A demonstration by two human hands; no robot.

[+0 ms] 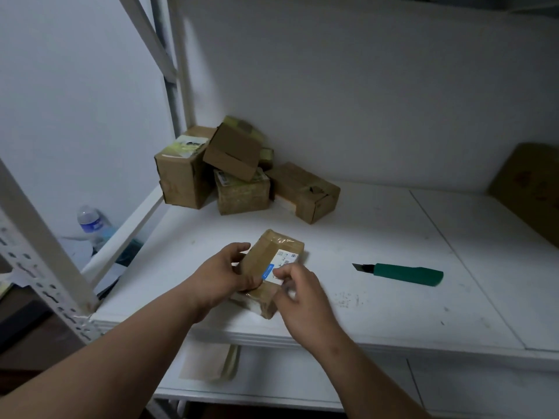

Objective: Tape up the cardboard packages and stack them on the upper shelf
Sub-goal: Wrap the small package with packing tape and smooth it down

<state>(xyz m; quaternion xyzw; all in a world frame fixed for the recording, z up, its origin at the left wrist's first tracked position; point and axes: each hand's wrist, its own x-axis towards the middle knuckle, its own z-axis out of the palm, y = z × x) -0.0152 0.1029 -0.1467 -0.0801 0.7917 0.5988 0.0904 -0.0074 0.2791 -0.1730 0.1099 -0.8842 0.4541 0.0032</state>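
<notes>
A small taped cardboard package [273, 255] with a white and blue label lies on the white shelf [393, 297] near its front edge. My left hand [225, 275] grips the package's left side, thumb on top. My right hand [302, 293] has its fingers curled at the package's near right edge, pinching at the label or tape there. A pile of several cardboard boxes [239, 170] sits at the back left of the shelf against the wall.
A green-handled utility knife [405, 273] with its blade out lies on the shelf to the right of the package. A large flat carton [532, 189] leans at the far right. A water bottle [90, 222] stands beyond the rack's left upright. Flat paper lies on the lower shelf [211, 361].
</notes>
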